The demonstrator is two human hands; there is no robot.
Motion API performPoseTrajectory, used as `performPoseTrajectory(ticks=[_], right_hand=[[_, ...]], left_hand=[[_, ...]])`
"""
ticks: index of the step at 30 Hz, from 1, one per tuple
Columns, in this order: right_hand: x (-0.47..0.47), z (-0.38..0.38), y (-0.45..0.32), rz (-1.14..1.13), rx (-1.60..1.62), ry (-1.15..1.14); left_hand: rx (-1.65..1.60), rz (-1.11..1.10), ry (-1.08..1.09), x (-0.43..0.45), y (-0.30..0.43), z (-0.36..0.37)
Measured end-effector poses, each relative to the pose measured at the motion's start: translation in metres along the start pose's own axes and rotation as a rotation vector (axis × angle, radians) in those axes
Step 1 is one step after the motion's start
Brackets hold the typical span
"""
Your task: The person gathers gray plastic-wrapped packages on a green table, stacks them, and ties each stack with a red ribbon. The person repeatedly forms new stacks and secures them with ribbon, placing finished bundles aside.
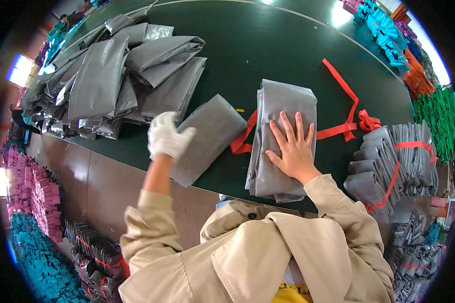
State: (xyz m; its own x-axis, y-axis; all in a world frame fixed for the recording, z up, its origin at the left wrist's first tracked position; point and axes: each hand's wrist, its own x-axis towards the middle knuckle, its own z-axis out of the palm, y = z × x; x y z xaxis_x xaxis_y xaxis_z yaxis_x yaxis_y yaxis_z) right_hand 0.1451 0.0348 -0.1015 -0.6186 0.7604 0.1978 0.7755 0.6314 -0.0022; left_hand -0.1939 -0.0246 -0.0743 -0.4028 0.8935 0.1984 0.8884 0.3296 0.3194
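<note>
My bare right hand (294, 151) lies flat, fingers spread, on a stack of folded grey plastic sheeting (288, 98). A red strip (335, 131) runs out from both sides of that stack, seemingly passing beneath it. My left hand (168, 137), in a white glove and slightly blurred, is at the left edge of a single folded grey sheet (212, 138); whether its fingers touch the sheet I cannot tell. Beyond the left hand spreads a large loose heap of folded grey sheets (100, 75). All of these rest on a dark green table (250, 45).
Grey bundles (417, 159) tied with red strips stand at the table's right edge. Orange, green and light blue bundles (385, 38) line the far right. Pink stacks (41, 193), light blue stacks (41, 257) and tied grey bundles are on the floor at left. A person's dark sleeve (24, 121) shows far left.
</note>
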Motion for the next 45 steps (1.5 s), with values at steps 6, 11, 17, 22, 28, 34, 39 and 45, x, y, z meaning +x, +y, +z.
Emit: performPoseTrajectory(ticks=[6, 11, 17, 22, 28, 34, 39, 45], right_hand=[[0.001, 0.004, 0.003, -0.039, 0.025, 0.058], [0.003, 0.003, -0.002, -0.031, 0.025, 0.085], [0.003, 0.002, -0.002, -0.017, 0.051, 0.057], [0.001, 0.001, -0.002, -0.014, 0.049, 0.082], [0.007, 0.004, -0.004, 0.012, 0.123, 0.078], [-0.008, 0.005, 0.001, 0.044, 0.872, 0.030], [-0.027, -0.005, 0.010, 0.259, 1.661, -0.216], [-0.028, -0.008, 0.054, 0.438, 1.885, -0.110]], left_hand=[[-0.160, -0.191, -0.899, 0.032, -0.087, 0.043], [-0.334, -0.329, -0.897, 0.019, -0.096, 0.067], [-0.621, -0.471, -0.784, -0.008, -0.078, 0.074], [-1.157, -0.756, -0.797, -0.038, -0.058, 0.049], [-1.892, -0.350, -0.666, -0.081, 0.020, -0.056], [-1.724, -0.347, -0.865, -0.069, 0.145, -0.016], [-1.402, -0.407, -0.695, -0.073, 0.165, 0.009], [-1.455, -0.368, -0.690, -0.079, 0.178, 0.005]])
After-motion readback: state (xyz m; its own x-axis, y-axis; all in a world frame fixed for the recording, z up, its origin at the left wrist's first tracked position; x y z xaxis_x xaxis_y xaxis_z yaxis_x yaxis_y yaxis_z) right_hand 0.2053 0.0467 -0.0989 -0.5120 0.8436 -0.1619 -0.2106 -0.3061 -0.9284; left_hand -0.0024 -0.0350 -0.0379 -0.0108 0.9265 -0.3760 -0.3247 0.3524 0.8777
